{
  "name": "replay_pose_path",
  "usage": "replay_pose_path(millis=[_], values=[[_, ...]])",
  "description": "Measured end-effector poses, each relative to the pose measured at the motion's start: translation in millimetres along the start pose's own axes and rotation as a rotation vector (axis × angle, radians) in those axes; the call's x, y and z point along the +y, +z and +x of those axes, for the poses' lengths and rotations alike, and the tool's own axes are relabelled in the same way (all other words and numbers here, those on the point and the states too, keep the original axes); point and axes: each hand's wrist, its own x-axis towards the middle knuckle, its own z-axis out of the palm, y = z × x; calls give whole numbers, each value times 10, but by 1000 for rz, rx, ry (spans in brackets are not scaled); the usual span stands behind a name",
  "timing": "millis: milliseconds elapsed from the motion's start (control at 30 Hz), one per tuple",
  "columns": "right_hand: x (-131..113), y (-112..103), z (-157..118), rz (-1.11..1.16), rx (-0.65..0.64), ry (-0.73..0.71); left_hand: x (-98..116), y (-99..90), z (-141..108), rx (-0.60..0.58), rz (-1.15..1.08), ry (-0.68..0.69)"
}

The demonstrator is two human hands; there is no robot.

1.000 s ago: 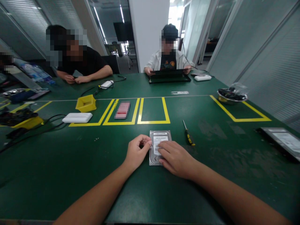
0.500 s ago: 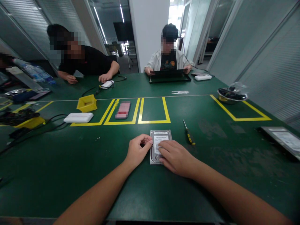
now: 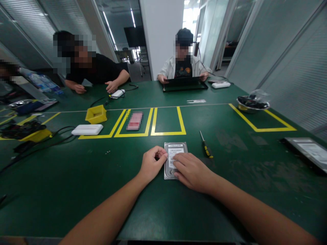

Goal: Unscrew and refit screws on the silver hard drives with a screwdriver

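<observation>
A silver hard drive with a white label [image 3: 176,149] lies flat on the green table [image 3: 143,214] in front of me. At its left edge is my left hand [image 3: 153,161], thumb and fingertips pinched together on something small and dark that I cannot make out. My right hand [image 3: 190,170] rests over the drive's right side, fingers spread across the label and covering part of it. A screwdriver with a black and yellow handle [image 3: 207,149] lies to the right of the drive.
Beyond the drive are yellow tape outlines, a phone [image 3: 135,120], a yellow bin [image 3: 96,114] and a white power bank [image 3: 87,129]. A metal bowl [image 3: 252,103] stands back right, another drive [image 3: 306,153] at far right. Two people sit opposite; one holds a black panel [image 3: 185,83].
The view has shifted very slightly. My two hands and the drive keep the same positions relative to each other. The person at the left has moved their head and a hand a little.
</observation>
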Motion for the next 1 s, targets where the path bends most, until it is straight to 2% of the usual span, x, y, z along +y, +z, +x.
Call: replay_pose_path(millis=[233, 500, 767, 1000], values=[[-5, -19, 10, 10, 3, -3, 26, -13, 0, -11, -1, 7], [3, 13, -1, 12, 6, -8, -66, -53, 5, -47, -17, 11], [-17, -9, -17, 13, -2, 7, -79, -136, 41, -225, 28, 40], [-14, 16, -15, 18, 8, 8, -31, -160, 64, -277, 66, 108]])
